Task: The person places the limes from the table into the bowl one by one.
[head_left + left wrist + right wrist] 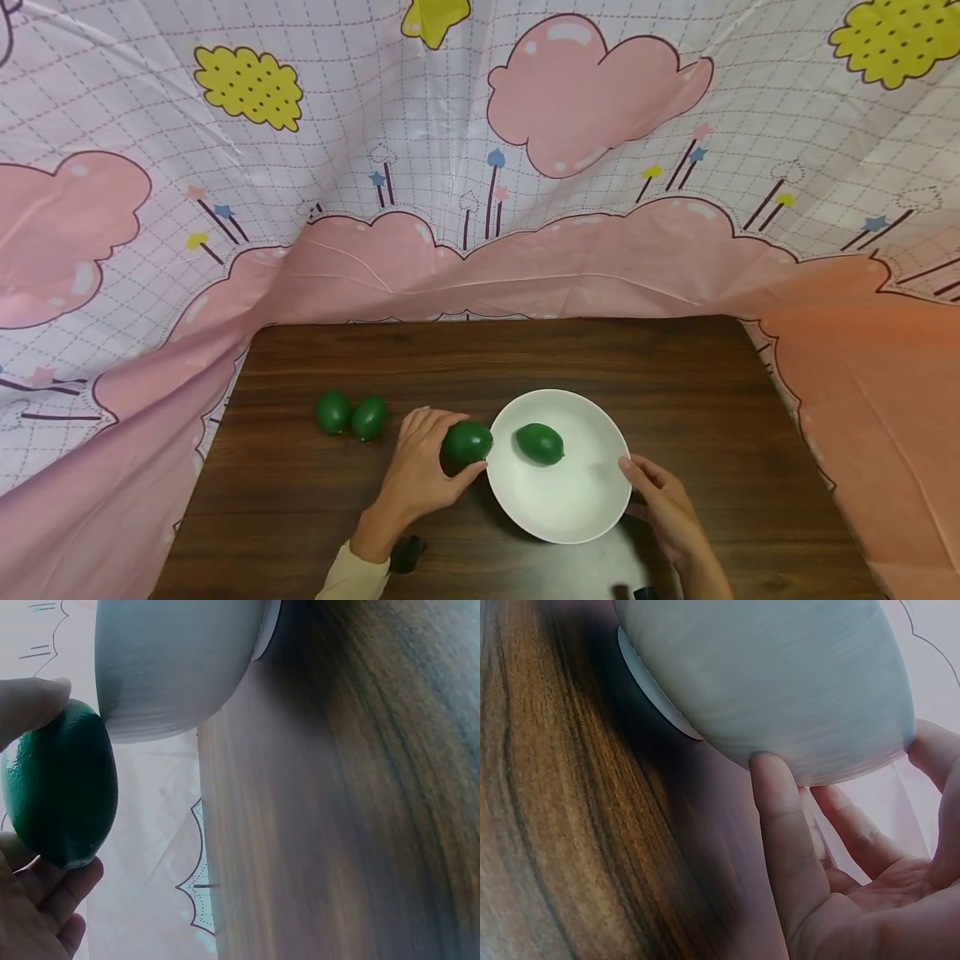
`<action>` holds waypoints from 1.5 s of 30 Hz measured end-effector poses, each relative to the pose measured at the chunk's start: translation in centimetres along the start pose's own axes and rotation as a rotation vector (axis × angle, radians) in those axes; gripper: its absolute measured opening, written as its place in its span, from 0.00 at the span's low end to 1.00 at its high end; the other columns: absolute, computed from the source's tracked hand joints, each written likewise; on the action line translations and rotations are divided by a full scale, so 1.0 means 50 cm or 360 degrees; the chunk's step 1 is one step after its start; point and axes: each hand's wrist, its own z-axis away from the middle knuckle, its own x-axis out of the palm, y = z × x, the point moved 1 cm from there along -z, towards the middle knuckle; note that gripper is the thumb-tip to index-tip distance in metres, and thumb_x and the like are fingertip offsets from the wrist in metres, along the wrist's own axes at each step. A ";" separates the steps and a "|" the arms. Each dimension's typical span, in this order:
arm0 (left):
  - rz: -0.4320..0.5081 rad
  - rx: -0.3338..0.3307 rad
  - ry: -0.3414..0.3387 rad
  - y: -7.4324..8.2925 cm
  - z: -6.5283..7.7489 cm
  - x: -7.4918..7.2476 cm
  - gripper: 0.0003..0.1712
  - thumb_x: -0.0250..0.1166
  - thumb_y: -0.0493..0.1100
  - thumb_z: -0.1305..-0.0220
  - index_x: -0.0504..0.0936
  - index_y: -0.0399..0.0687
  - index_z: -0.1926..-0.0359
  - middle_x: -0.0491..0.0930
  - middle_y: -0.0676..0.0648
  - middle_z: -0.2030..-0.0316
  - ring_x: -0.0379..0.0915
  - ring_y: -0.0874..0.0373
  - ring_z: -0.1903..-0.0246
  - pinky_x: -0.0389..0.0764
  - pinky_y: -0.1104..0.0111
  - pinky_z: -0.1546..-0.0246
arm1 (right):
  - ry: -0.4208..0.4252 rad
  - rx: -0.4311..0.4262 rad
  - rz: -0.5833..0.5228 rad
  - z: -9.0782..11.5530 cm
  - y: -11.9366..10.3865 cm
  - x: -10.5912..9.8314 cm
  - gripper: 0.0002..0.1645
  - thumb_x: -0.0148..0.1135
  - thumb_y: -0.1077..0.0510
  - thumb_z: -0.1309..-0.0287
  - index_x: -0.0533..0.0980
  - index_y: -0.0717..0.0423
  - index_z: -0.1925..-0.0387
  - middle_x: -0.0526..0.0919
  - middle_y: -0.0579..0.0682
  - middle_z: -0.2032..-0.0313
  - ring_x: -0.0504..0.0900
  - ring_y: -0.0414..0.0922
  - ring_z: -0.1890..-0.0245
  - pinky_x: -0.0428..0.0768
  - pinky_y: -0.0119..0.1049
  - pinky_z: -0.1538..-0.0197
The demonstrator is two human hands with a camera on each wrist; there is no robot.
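Note:
My left hand (422, 467) holds a green lime (467, 442) between thumb and fingers, just at the left rim of a white bowl (577, 508). In the left wrist view this lime (64, 787) appears close beside the bowl's outer wall (176, 667). Another lime (540, 443) lies inside the bowl, left of its middle. At the bowl's right side, my right hand (667, 504) grips the rim, thumb on top. The right wrist view shows its fingers (780, 802) against the bowl's outside (780, 682).
Two more limes (333, 412) lie side by side on the dark wooden table (277, 500), left of my left hand. A patterned pink and white cloth (480, 275) hangs behind the table and along its sides.

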 end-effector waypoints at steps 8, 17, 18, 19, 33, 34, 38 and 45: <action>0.0046 0.0020 0.0005 0.015 -0.011 0.003 0.37 0.77 0.66 0.44 0.82 0.55 0.39 0.83 0.55 0.47 0.78 0.54 0.41 0.67 0.44 0.25 | 0.0015 0.0008 0.0023 0.000 -0.004 0.003 0.29 0.61 0.46 0.23 0.77 0.66 0.37 0.87 0.41 0.58 0.87 0.42 0.58 0.90 0.42 0.55; 0.0053 0.0084 0.0021 0.034 -0.025 0.012 0.37 0.78 0.66 0.45 0.82 0.54 0.39 0.83 0.55 0.47 0.78 0.54 0.41 0.67 0.46 0.25 | 0.0004 0.0015 0.0013 0.001 -0.002 0.000 0.29 0.60 0.47 0.22 0.75 0.66 0.35 0.86 0.40 0.57 0.86 0.41 0.58 0.90 0.41 0.55; 0.0051 0.0088 0.0011 0.037 -0.027 0.013 0.37 0.77 0.66 0.44 0.82 0.54 0.39 0.83 0.55 0.47 0.78 0.54 0.41 0.67 0.46 0.25 | -0.0003 0.0006 -0.0001 0.001 -0.002 0.000 0.28 0.59 0.48 0.22 0.76 0.66 0.36 0.86 0.41 0.58 0.87 0.41 0.59 0.90 0.41 0.56; 0.0049 0.0090 -0.0001 0.039 -0.028 0.014 0.36 0.77 0.66 0.44 0.82 0.55 0.39 0.83 0.55 0.47 0.78 0.54 0.41 0.67 0.47 0.25 | -0.0012 -0.0002 -0.0011 0.001 -0.001 0.000 0.26 0.59 0.48 0.22 0.76 0.65 0.37 0.86 0.41 0.58 0.87 0.41 0.59 0.90 0.40 0.56; 0.0037 0.0167 -0.0049 0.067 -0.041 0.025 0.35 0.77 0.66 0.45 0.82 0.55 0.42 0.83 0.56 0.49 0.78 0.58 0.43 0.68 0.50 0.25 | -0.0008 -0.0021 -0.0036 0.001 0.004 0.000 0.21 0.59 0.48 0.22 0.80 0.60 0.43 0.87 0.40 0.59 0.87 0.41 0.59 0.90 0.41 0.57; 0.0028 0.0175 -0.0051 0.068 -0.042 0.028 0.35 0.77 0.66 0.45 0.82 0.55 0.42 0.83 0.56 0.49 0.78 0.58 0.43 0.68 0.51 0.25 | -0.0006 -0.0020 -0.0036 0.001 0.004 0.000 0.21 0.60 0.48 0.23 0.80 0.60 0.43 0.87 0.40 0.59 0.87 0.41 0.59 0.90 0.41 0.57; 0.0014 0.0196 -0.0074 0.074 -0.045 0.036 0.35 0.77 0.67 0.46 0.82 0.56 0.43 0.83 0.56 0.49 0.77 0.58 0.42 0.68 0.51 0.24 | -0.0021 -0.0031 -0.0045 0.001 0.005 0.001 0.18 0.60 0.48 0.23 0.81 0.57 0.45 0.87 0.41 0.60 0.87 0.41 0.59 0.90 0.41 0.56; 0.0010 0.0211 -0.0106 0.078 -0.042 0.048 0.35 0.76 0.68 0.44 0.81 0.57 0.42 0.82 0.57 0.49 0.77 0.58 0.42 0.68 0.50 0.24 | -0.0035 -0.0028 -0.0059 0.001 0.007 0.000 0.23 0.58 0.49 0.22 0.77 0.63 0.39 0.87 0.41 0.59 0.87 0.41 0.59 0.90 0.41 0.55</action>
